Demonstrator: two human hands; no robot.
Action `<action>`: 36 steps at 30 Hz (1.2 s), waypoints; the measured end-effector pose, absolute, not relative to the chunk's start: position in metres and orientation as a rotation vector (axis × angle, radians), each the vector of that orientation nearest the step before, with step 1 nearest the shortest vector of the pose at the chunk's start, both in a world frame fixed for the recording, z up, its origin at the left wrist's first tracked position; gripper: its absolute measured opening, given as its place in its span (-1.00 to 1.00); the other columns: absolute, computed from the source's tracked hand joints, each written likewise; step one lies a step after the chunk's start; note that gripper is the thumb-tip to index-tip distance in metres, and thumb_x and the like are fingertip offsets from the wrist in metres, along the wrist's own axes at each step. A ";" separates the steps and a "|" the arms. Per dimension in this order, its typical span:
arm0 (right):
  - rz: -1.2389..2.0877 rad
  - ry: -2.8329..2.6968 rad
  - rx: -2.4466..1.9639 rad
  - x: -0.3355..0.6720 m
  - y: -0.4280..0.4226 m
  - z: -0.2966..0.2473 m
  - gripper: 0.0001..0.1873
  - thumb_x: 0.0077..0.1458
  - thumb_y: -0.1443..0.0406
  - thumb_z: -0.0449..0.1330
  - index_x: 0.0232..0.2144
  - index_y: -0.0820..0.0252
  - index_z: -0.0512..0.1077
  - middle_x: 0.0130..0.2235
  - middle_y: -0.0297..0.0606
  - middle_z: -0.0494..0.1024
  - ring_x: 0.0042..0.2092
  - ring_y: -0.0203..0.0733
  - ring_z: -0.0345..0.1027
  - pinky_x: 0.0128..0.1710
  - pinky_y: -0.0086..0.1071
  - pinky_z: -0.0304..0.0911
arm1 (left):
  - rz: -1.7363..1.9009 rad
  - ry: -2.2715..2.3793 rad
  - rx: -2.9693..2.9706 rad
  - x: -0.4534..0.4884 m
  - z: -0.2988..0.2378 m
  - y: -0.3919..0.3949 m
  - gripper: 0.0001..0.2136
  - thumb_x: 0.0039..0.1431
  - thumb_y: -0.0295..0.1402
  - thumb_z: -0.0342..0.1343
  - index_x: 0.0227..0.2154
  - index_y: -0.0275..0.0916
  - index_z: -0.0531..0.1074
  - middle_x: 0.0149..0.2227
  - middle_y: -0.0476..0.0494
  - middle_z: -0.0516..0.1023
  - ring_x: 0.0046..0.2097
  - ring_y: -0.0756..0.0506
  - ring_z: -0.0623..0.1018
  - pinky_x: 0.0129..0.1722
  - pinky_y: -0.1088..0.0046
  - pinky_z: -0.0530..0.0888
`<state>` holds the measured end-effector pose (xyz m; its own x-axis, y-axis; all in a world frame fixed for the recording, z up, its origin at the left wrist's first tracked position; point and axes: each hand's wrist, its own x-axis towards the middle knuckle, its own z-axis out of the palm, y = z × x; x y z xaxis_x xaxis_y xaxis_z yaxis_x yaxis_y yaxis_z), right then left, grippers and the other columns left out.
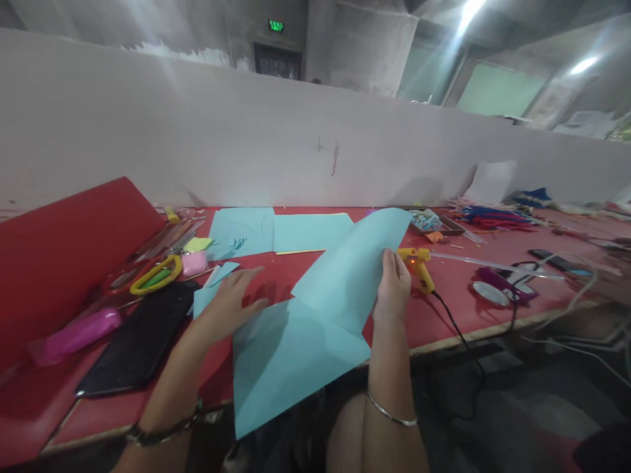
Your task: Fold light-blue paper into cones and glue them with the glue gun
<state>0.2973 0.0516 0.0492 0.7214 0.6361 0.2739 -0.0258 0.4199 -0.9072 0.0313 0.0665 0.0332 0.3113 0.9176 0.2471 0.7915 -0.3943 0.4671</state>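
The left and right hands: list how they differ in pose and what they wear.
The right hand grips the folded light blue sheet by its raised side, while the left hand has its fingers spread apart, with no clear grip on anything.
The left hand's wrist has a dark bracelet; the right hand's has a silver bangle.
Both are bare.

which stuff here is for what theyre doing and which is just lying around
Seems part of the job:
- light-blue sheet, held in the right hand
- perhaps the blue sheets lying behind it, similar in colour
- maybe the yellow glue gun, its light on

Probably just lying about:
- black flat object
- bright pink object
- bundle of coloured sticks
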 end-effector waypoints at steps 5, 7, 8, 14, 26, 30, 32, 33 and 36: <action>0.475 -0.579 -1.074 0.283 0.048 0.057 -0.54 -0.15 0.05 0.14 -0.30 0.32 0.41 -0.27 -0.16 0.49 -0.22 -0.20 0.35 -0.22 -0.33 0.27 | 0.151 1.330 2.348 0.046 0.038 0.051 -0.43 -0.08 -0.09 0.08 0.06 -0.05 0.23 0.20 -0.16 0.14 0.21 -0.25 0.12 0.12 0.11 0.16; 0.456 -0.559 -1.086 0.282 0.048 0.058 -0.55 -0.15 0.07 0.14 -0.30 0.32 0.41 -0.25 -0.15 0.49 -0.19 -0.19 0.34 -0.20 -0.33 0.26 | 0.009 1.381 2.308 0.053 0.039 0.046 -0.30 -0.16 -0.06 0.14 0.11 -0.08 0.17 0.24 -0.24 0.02 0.24 -0.30 0.02 0.13 0.05 0.10; 0.455 -0.548 -1.084 0.282 0.049 0.057 -0.56 -0.15 0.08 0.14 -0.31 0.32 0.41 -0.26 -0.16 0.49 -0.19 -0.19 0.34 -0.20 -0.33 0.26 | -0.042 1.410 2.300 0.055 0.039 0.043 -0.24 -0.21 -0.02 0.16 0.13 -0.08 0.14 0.26 -0.25 -0.03 0.25 -0.33 -0.03 0.14 -0.01 0.05; 0.545 -0.655 -0.929 0.282 0.043 0.059 -0.70 -0.11 0.13 0.16 -0.38 0.24 0.40 -0.36 -0.29 0.47 -0.33 -0.28 0.33 -0.31 -0.40 0.28 | -0.180 1.616 2.308 0.062 0.041 0.034 -0.11 -0.28 0.19 0.04 0.17 -0.09 0.04 0.28 -0.20 -0.18 0.27 -0.31 -0.23 0.16 -0.06 -0.23; 0.925 -0.824 -0.837 0.268 0.042 0.060 -0.79 -0.15 0.25 0.21 -0.40 0.19 0.30 -0.49 -0.48 0.36 -0.64 -0.47 0.15 -0.67 -0.52 0.16 | 0.487 1.032 1.964 0.054 0.057 0.033 -0.24 -0.26 0.03 0.16 0.06 -0.22 0.25 0.13 -0.26 0.28 0.16 -0.33 0.21 0.11 0.12 0.17; 1.161 -1.005 -0.813 0.269 0.044 0.052 -0.78 -0.14 0.23 0.19 -0.39 0.19 0.29 -0.58 -0.53 0.30 -0.69 -0.48 0.09 -0.75 -0.56 0.04 | 0.994 1.190 1.239 0.054 0.061 0.028 -0.46 -0.27 -0.02 0.20 -0.22 -0.27 0.47 -0.22 -0.26 0.56 -0.10 -0.28 0.48 -0.13 0.24 0.42; 1.248 -1.045 -0.766 0.267 0.044 0.048 -0.75 -0.14 0.19 0.19 -0.39 0.19 0.29 -0.59 -0.53 0.29 -0.70 -0.47 0.08 -0.75 -0.55 0.03 | 1.093 1.261 1.009 0.056 0.064 0.026 -0.56 -0.31 -0.17 0.27 -0.29 -0.26 0.48 -0.29 -0.20 0.58 -0.22 -0.21 0.53 -0.26 0.33 0.47; 1.288 -1.053 -0.749 0.266 0.045 0.046 -0.74 -0.13 0.16 0.19 -0.40 0.19 0.30 -0.60 -0.52 0.29 -0.69 -0.46 0.11 -0.74 -0.54 0.05 | 1.104 1.267 0.953 0.056 0.067 0.026 -0.60 -0.34 -0.26 0.29 -0.32 -0.25 0.48 -0.31 -0.16 0.58 -0.27 -0.17 0.54 -0.31 0.39 0.48; 1.352 -1.025 -0.745 0.261 0.049 0.039 -0.70 -0.11 0.09 0.18 -0.43 0.19 0.31 -0.61 -0.47 0.33 -0.63 -0.38 0.20 -0.64 -0.48 0.15 | 1.135 1.229 0.884 0.055 0.074 0.026 -0.64 -0.42 -0.47 0.28 -0.39 -0.23 0.47 -0.43 -0.05 0.58 -0.42 -0.06 0.53 -0.44 0.52 0.46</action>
<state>0.2610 0.0489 0.0393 -0.0717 0.9851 0.1563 -0.4165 0.1128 -0.9021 0.0552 0.0264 0.0739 -0.0287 0.9684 -0.2476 -0.1696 0.2394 0.9560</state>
